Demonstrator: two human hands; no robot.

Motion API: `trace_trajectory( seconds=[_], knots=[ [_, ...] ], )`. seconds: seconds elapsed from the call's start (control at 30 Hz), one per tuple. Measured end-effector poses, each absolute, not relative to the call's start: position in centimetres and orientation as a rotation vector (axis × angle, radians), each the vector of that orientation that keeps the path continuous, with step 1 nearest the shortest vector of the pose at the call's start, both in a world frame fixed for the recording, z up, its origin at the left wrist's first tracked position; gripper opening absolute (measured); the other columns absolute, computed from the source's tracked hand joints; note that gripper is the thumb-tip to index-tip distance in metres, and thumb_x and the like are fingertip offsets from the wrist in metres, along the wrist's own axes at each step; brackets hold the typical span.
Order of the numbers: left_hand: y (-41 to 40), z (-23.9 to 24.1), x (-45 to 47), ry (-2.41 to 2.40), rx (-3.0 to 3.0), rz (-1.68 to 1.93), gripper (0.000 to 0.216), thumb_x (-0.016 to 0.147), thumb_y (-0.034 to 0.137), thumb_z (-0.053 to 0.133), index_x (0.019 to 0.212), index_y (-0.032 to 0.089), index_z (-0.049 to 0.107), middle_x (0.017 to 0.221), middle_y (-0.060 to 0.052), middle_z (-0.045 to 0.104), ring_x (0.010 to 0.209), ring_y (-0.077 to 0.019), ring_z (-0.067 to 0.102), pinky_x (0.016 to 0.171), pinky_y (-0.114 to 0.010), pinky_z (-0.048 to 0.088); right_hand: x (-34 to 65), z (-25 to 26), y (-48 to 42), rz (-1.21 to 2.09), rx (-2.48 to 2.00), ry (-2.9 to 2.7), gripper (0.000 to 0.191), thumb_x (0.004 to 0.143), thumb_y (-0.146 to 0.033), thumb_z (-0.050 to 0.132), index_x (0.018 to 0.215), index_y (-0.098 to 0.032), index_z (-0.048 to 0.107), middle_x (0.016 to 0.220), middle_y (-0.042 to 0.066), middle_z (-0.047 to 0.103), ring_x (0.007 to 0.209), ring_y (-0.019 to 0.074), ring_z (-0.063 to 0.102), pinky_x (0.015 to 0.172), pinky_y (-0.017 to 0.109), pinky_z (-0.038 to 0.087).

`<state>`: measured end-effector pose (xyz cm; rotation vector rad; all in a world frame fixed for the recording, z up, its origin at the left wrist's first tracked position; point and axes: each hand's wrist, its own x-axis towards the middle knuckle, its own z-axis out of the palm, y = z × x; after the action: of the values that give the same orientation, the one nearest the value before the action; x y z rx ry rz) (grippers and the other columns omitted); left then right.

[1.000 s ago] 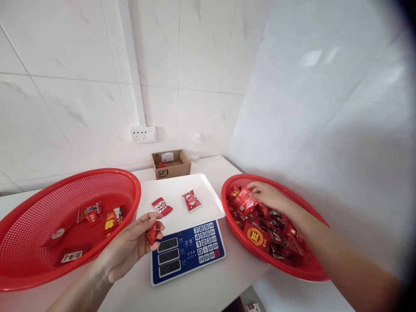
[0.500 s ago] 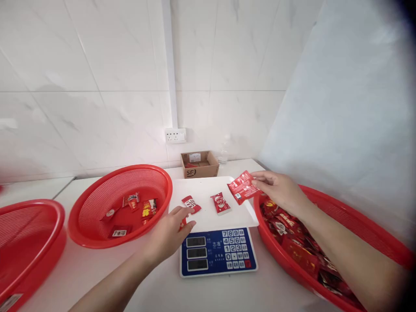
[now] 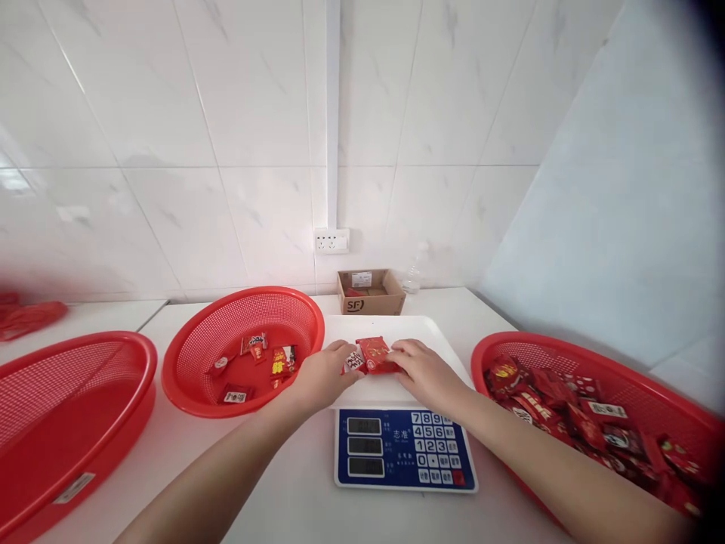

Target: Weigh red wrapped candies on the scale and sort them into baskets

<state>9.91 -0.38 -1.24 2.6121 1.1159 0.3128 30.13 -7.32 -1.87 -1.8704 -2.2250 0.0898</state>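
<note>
Both my hands rest on the white tray point(image 3: 447, 340) of a blue-faced scale point(image 3: 405, 457). My left hand point(image 3: 322, 374) and my right hand point(image 3: 424, 372) close in from either side on a small cluster of red snack packets point(image 3: 371, 355), fingers curled against them. A red mesh basket point(image 3: 226, 378) to the left holds several red packets point(image 3: 257, 359). On the right a red basket point(image 3: 510, 347) is heaped with many red packets point(image 3: 566, 412).
Another red basket point(image 3: 68, 431) sits at far left with a label in it. A small cardboard box point(image 3: 371, 293) and a clear bottle point(image 3: 414, 278) stand against the tiled wall below a socket point(image 3: 331, 241). Red items point(image 3: 26, 317) lie at the far left edge.
My right hand carried a packet from the right basket onto the scale tray. My left hand moved onto the tray too. Both now gather the packets together. The view shifted left.
</note>
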Motion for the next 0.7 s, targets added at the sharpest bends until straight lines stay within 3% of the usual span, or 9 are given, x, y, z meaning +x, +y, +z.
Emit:
trace_trajectory(
  seconds=[0.07, 0.17, 0.27, 0.43, 0.6, 0.7],
  knots=[
    [-0.1, -1.1, 10.4, 1.131, 2.631, 0.202, 0.046, 0.083, 0.044, 0.054, 0.125, 0.026, 0.047, 0.125, -0.005, 0.054, 0.100, -0.0230, 0.061, 0.076, -0.030, 0.047, 30.9, -2.2, -7.5, 0.181, -2.004, -2.135, 0.042, 0.080, -0.019, 0.052, 0.121, -0.019, 0.057, 0.132, 0.013, 0.048, 0.121, 0.0257, 0.044, 0.099, 0.039, 0.036],
    [0.1, -0.9, 11.1, 1.146, 2.631, 0.109, 0.052, 0.076, 0.044, 0.061, 0.123, 0.024, 0.050, 0.118, -0.009, 0.057, 0.098, -0.0275, 0.062, 0.074, -0.034, 0.048, 31.9, -2.5, -7.4, 0.342, -2.109, -2.092, 0.049, 0.080, -0.020, 0.051, 0.129, -0.019, 0.050, 0.140, 0.014, 0.038, 0.122, 0.0256, 0.046, 0.101, 0.038, 0.035],
    [0.1, -1.0, 11.3, 1.152, 2.631, 0.099, 0.040, 0.077, 0.039, 0.058, 0.114, 0.022, 0.056, 0.109, -0.009, 0.061, 0.094, -0.0277, 0.063, 0.071, -0.034, 0.048, 32.4, -2.7, -7.0, 0.343, -2.097, -2.077, 0.047, 0.079, -0.018, 0.049, 0.126, -0.021, 0.053, 0.138, 0.012, 0.041, 0.120, 0.0248, 0.048, 0.100, 0.037, 0.036],
    [-0.5, -1.1, 9.6, 1.206, 2.597, 0.209, 0.034, 0.081, 0.034, 0.051, 0.112, 0.022, 0.056, 0.112, -0.009, 0.059, 0.092, -0.0254, 0.062, 0.070, -0.033, 0.048, 32.5, -3.0, -5.8, 0.297, -2.050, -1.915, 0.042, 0.082, -0.027, 0.050, 0.123, -0.019, 0.055, 0.138, 0.014, 0.042, 0.121, 0.0264, 0.047, 0.099, 0.039, 0.038],
    [-1.9, -0.4, 7.4, 1.104, 2.266, 0.540, 0.035, 0.080, 0.036, 0.056, 0.112, 0.021, 0.056, 0.113, -0.007, 0.060, 0.097, -0.0221, 0.058, 0.082, -0.032, 0.044, 31.3, -2.9, -5.2, 0.339, -1.974, -1.910, 0.044, 0.084, -0.036, 0.050, 0.124, -0.018, 0.055, 0.140, 0.014, 0.041, 0.128, 0.0271, 0.039, 0.104, 0.043, 0.033],
    [-3.1, 0.0, 6.7, 0.971, 1.874, 0.547, 0.039, 0.079, 0.040, 0.058, 0.113, 0.021, 0.055, 0.114, -0.006, 0.057, 0.072, -0.0135, 0.057, 0.062, -0.026, 0.046, 30.3, -2.6, -5.6, 0.456, -1.897, -1.975, 0.044, 0.083, -0.034, 0.052, 0.124, -0.021, 0.055, 0.139, 0.012, 0.043, 0.128, 0.0257, 0.039, 0.106, 0.043, 0.032]
  ],
)
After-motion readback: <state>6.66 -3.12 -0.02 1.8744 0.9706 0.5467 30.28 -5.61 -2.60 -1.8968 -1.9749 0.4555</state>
